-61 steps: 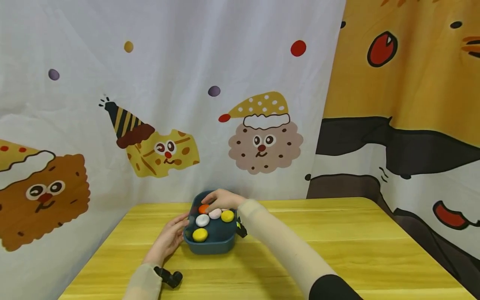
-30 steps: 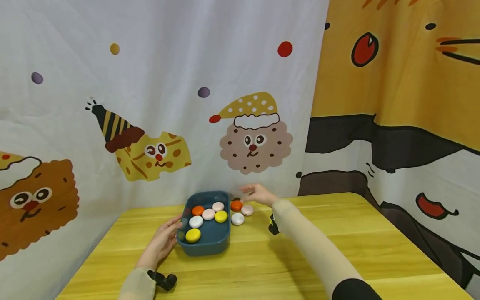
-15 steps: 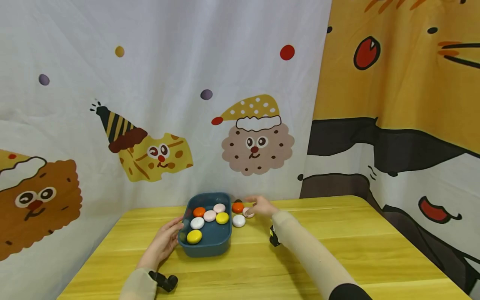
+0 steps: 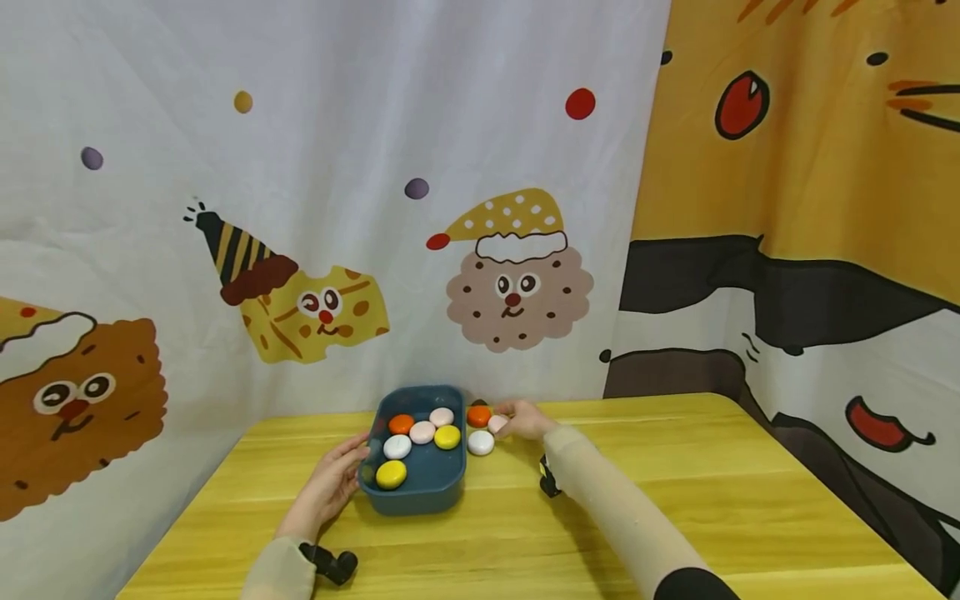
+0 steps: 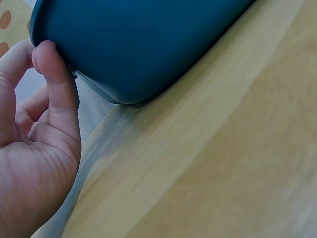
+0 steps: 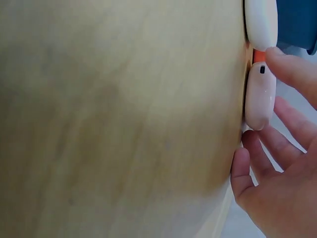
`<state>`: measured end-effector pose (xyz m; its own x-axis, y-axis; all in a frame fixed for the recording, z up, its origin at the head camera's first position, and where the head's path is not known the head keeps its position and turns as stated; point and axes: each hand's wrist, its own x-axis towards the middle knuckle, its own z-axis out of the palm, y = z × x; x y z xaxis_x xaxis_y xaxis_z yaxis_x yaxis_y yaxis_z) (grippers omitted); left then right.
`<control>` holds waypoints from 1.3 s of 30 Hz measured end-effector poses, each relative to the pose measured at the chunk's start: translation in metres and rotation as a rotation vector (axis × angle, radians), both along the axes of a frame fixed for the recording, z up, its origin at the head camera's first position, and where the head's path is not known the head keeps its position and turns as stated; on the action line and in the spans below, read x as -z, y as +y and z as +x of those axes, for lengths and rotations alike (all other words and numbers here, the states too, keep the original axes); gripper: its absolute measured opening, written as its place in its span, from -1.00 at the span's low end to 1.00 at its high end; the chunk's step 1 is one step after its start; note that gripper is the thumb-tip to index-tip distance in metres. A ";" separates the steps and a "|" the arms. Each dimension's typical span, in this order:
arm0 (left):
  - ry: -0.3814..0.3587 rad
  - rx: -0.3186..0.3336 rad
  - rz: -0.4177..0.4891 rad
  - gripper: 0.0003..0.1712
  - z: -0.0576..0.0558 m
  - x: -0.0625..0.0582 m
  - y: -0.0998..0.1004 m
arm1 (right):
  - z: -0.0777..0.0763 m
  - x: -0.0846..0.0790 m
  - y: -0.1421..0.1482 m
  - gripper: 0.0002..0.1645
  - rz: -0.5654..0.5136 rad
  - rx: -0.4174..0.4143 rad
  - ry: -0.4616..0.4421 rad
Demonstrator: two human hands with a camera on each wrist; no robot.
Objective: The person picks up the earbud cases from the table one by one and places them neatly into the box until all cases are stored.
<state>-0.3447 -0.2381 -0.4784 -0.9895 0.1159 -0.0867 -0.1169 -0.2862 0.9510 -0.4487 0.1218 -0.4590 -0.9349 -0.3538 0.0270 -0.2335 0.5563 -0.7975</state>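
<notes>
A dark blue plastic box [image 4: 416,500] stands at the back of the table, holding several glossy round discs in orange, white, pink and yellow. At its left wall, my left hand [image 4: 333,479] pinches the rim [image 5: 37,25] with thumb and fingers. To the right of the box lie an orange disc [image 4: 478,416], a white disc [image 4: 481,442] and a pink disc [image 4: 497,424]. My right hand [image 4: 527,420] grips the pink disc on the table, thumb at one edge and fingers at the other. A small black slot shows on that disc [image 6: 260,99] in the right wrist view.
The yellow wood-grain table [image 4: 675,500] reaches back to a white cartoon curtain [image 4: 337,125]. A small dark object [image 4: 477,403] sits behind the orange disc, too small to tell. Black camera straps circle both wrists.
My right hand has moved from over the box to the discs at its right, then come down onto the pink one. My left hand stays at the box; the head view has shifted slightly.
</notes>
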 end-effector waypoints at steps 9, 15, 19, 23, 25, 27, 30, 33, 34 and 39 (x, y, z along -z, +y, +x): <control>-0.006 -0.012 -0.008 -0.33 0.000 0.002 0.000 | -0.005 0.008 -0.001 -0.37 0.033 0.024 0.037; -0.007 -0.008 0.011 -0.32 0.000 0.000 0.002 | -0.002 0.001 0.003 -0.40 0.052 0.026 0.055; 0.006 0.003 0.014 -0.30 0.001 0.000 0.002 | 0.002 -0.004 0.005 -0.41 0.054 0.020 0.069; 0.010 -0.005 -0.001 -0.29 0.001 0.000 0.000 | 0.005 -0.011 0.008 -0.40 0.034 0.018 0.088; 0.006 -0.011 -0.010 -0.30 0.001 0.000 0.000 | 0.004 -0.013 0.009 -0.42 0.040 0.027 0.089; 0.002 -0.009 -0.021 -0.31 0.001 0.000 0.000 | 0.004 -0.015 0.010 -0.44 0.046 0.032 0.089; -0.008 -0.021 -0.018 -0.33 0.001 0.000 0.000 | 0.003 -0.018 0.011 -0.45 0.052 0.032 0.089; -0.010 -0.024 -0.016 -0.33 0.000 0.001 0.000 | 0.003 -0.022 0.012 -0.46 0.037 0.027 0.089; -0.010 -0.026 -0.014 -0.33 0.000 0.001 0.000 | 0.003 -0.024 0.013 -0.46 0.032 0.025 0.089; -0.013 -0.020 -0.019 -0.31 -0.001 0.001 0.000 | 0.005 -0.029 0.018 -0.47 0.013 0.021 0.080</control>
<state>-0.3453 -0.2379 -0.4790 -0.9903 0.0947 -0.1019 -0.1241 -0.2707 0.9546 -0.4437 0.1394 -0.4301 -0.9371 -0.3352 0.0974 -0.2845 0.5719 -0.7694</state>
